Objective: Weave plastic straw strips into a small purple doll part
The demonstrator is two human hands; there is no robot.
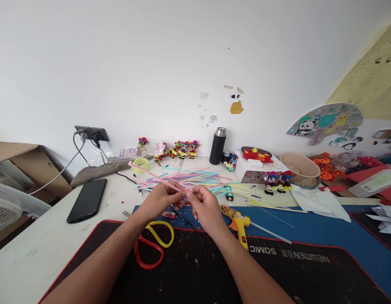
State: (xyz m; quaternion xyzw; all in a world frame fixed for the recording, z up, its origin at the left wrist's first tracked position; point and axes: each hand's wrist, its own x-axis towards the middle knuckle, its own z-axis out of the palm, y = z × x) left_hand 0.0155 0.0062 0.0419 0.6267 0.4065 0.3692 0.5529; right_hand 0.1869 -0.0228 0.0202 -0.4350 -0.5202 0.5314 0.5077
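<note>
A pink pipe cleaner [152,178] runs from my fingers up toward the left, its near end wound into a small pink coil [189,192]. My left hand [162,200] is closed in a pinch on the stem beside the coil. Thumb and fingers of my right hand [206,209] pinch the coil itself. Both hands are raised above the mat, fingertips almost meeting. Below my left wrist lie scissors with red and yellow handles [155,242]. To the right of my right hand rests a yellow hot glue gun [239,223] with a glue stick in its back.
Loose pastel pipe cleaners [198,177] spread behind my hands. Small figures [184,150], a black flask [218,147] and a white box [250,169] stand near the wall. A phone [87,200] lies left; a beige bowl [299,165] stands right. A black mat [189,278] covers the front.
</note>
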